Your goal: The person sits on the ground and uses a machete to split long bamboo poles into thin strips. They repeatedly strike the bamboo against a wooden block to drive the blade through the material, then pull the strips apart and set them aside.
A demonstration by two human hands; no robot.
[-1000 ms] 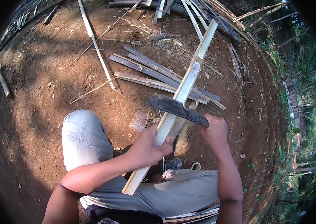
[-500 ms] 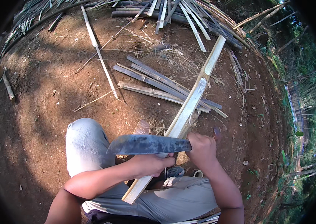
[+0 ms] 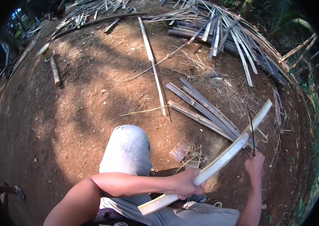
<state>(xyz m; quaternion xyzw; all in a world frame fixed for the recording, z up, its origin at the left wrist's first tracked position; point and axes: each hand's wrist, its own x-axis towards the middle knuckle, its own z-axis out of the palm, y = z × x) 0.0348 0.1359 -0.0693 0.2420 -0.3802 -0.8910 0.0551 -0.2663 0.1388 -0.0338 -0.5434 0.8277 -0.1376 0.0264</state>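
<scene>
Bare brown ground (image 3: pixel 84 113) filled the view, with a heap of bamboo poles (image 3: pixel 227 34) at one o'clock and a few grey split slats (image 3: pixel 201 107) toward three. A long pale bamboo strip (image 3: pixel 220 160) ran from five o'clock up toward three, tilted. The left hand (image 3: pixel 184 183) was closed around its lower part. The right hand (image 3: pixel 255 165), at four o'clock, gripped a dark knife (image 3: pixel 251 132), seen edge-on, just beside the strip.

Pale split bamboo slat (image 3: pixel 220 160) tilted up-right; dark blade (image 3: pixel 251 132) edge-on, upright beside it
</scene>
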